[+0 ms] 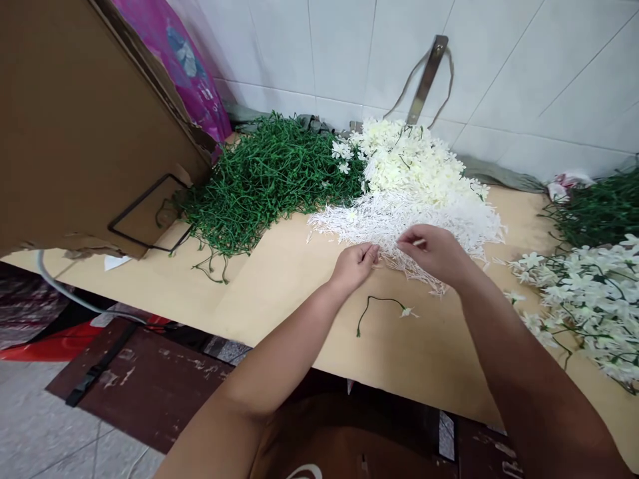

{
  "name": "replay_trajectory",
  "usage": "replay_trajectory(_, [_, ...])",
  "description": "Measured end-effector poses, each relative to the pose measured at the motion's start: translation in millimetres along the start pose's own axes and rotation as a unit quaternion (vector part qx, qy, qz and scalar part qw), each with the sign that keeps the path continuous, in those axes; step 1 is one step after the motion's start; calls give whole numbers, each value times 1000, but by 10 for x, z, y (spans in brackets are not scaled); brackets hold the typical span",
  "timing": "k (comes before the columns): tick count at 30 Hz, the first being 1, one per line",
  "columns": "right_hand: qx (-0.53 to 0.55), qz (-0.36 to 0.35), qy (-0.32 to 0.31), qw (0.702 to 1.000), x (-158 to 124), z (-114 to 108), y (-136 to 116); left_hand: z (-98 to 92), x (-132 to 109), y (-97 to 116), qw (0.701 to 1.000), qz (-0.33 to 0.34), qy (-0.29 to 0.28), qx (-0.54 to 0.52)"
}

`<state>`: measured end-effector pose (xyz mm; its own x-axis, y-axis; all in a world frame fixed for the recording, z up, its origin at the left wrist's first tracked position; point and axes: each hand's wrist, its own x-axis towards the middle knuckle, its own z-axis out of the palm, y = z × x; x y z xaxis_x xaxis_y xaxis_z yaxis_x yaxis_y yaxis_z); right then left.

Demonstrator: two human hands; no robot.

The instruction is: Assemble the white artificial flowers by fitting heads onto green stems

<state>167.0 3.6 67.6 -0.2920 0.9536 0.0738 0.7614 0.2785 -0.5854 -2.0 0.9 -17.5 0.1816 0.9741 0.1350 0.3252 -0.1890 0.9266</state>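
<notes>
My left hand [353, 265] and my right hand [433, 253] meet at the near edge of a heap of white plastic sprigs [379, 219], both with fingers pinched on sprigs. Behind the sprigs lies a mound of cream artificial flowers [409, 163]. A tangle of green plastic stems [264, 179] spreads to the left. Just below my hands lies one green stem with a small white flower [384, 307] on the tan cardboard tabletop [289, 279].
A pile of stems with white flowers [589, 293] lies at the right, more green stems [599, 213] behind it. A big cardboard box [74, 126] stands at the left. White tiled wall behind, with a metal bracket [429, 73].
</notes>
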Motion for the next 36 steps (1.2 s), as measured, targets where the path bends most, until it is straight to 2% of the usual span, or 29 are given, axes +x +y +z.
replay_trajectory(3, [-139, -24, 36, 989, 413, 278, -99, -14, 18, -34, 1000, -1, 17, -3])
replay_trajectory(5, [-239, 4, 60, 969, 597, 434, -90, -20, 24, -49, 1000, -2, 21, -5])
replay_trajectory(7, [-293, 45, 67, 953, 682, 519, -31, -16, 26, -55, 1000, -5, 18, -3])
replay_trajectory(10, [-296, 67, 65, 951, 666, 514, 92, 4, 24, -49, 1000, -9, -1, 13])
replay_trajectory(13, [-239, 62, 93, 965, 605, 414, 190, 24, 23, -37, 999, -8, -21, 29])
replay_trajectory(18, [-54, 72, 170, 981, 582, 245, 246, 21, 32, -39, 1000, -13, -13, 25])
replay_trajectory(23, [94, 53, 212, 971, 565, 214, 270, 8, 37, -52, 1000, -6, -7, 21])
replay_trajectory(28, [250, 57, 199, 946, 497, 274, 297, 9, 53, -71, 1000, 8, 17, -1])
replay_trajectory(31, [290, 50, 184, 938, 457, 275, 290, 12, 70, -83, 999, 15, 42, -11])
replay_trajectory(36, [249, 28, 164, 954, 486, 261, 210, 11, 84, -75, 997, 6, 70, -24])
